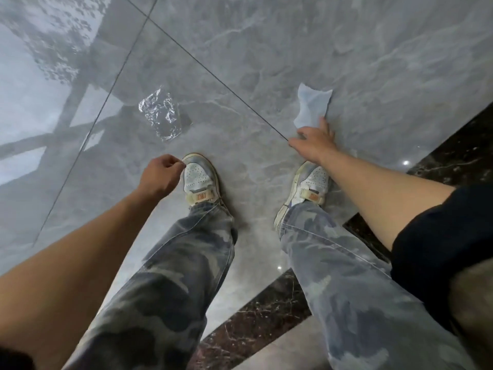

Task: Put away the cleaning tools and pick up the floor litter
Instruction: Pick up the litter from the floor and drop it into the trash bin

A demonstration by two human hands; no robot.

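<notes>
Litter pickup approx. half-started: R hand spread-fingered on tissue, not yet gripped; L hand loosely curled, empty; plastic wrapper left on floor.

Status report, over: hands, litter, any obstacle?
Right hand touches tissue, fingers straight, no grip yet. Left hand loosely curled, empty. Plastic wrapper on floor, untouched. Nothing blocks either.
</notes>
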